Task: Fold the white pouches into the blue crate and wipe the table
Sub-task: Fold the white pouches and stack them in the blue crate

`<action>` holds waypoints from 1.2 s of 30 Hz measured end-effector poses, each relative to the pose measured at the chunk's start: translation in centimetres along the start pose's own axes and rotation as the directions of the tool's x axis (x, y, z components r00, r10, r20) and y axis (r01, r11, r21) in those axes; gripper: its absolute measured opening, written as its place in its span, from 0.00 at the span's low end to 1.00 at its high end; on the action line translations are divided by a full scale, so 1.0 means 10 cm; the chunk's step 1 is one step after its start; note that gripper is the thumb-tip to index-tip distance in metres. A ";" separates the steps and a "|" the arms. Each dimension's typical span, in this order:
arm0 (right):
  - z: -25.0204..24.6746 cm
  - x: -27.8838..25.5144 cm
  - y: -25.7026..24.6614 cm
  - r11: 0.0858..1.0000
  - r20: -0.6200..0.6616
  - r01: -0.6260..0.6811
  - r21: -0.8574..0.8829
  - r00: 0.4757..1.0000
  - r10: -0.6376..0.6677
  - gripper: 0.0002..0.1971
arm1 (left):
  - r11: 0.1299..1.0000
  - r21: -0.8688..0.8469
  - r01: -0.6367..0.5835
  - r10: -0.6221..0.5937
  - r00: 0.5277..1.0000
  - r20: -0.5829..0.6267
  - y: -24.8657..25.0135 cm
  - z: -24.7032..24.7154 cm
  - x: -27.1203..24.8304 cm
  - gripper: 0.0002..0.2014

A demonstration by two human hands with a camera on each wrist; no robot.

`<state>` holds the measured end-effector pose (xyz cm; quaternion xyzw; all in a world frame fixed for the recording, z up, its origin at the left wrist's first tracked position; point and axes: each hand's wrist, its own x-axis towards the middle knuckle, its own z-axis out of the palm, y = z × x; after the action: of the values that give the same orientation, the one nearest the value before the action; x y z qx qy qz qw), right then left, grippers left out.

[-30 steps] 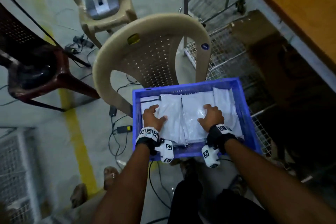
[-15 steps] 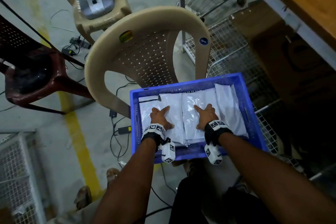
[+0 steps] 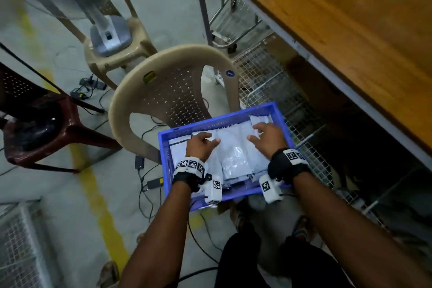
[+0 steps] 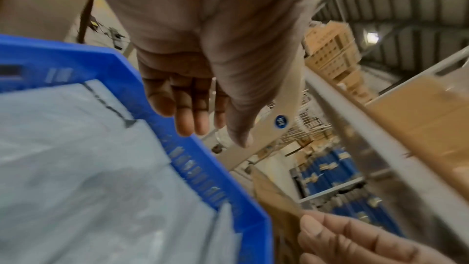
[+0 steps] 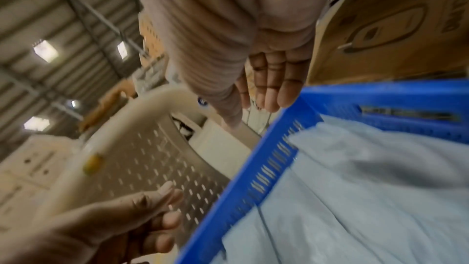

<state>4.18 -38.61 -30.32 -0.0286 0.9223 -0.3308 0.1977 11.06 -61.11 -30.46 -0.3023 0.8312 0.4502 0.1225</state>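
Both hands, left hand [image 3: 201, 146] and right hand [image 3: 268, 139], hover empty with fingers loosely extended above folded white plastic pouches [image 3: 233, 154] stacked flat inside the blue slotted plastic crate [image 3: 163, 147], apparently for compact packing.

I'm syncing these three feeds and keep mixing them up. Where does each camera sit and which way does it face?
Head: worn on the head, looking forward and down at the blue crate of white pouches; both forearms, left hand, right hand show.
Left wrist: looks along the left hand's open fingers across the crate's rim.
Right wrist: looks along the right hand's open fingers toward the beige chair.
Shared: both wrist views show crate, pouches, chair and the opposite hand.
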 end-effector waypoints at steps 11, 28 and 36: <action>-2.13 -1.04 0.09 0.940 -0.501 0.038 0.340 0.853 0.147 0.09 | 0.829 -0.365 -0.424 0.464 0.885 0.026 2.04 0.41 -0.69 0.08; -3.99 -2.66 2.13 0.897 -0.569 -0.336 0.288 0.694 0.442 0.32 | 0.849 -0.288 -0.443 0.528 0.710 0.467 3.51 2.66 -2.02 0.16; -4.63 -2.29 3.04 0.846 -0.465 -0.520 -0.121 0.782 0.414 0.42 | 0.870 -0.354 -0.344 0.456 0.834 0.311 3.47 2.91 -2.07 0.09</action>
<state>9.85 17.02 -8.77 0.2505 0.9536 -0.1539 0.0651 4.08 -14.73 -13.63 -0.0400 0.7623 0.6305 0.1407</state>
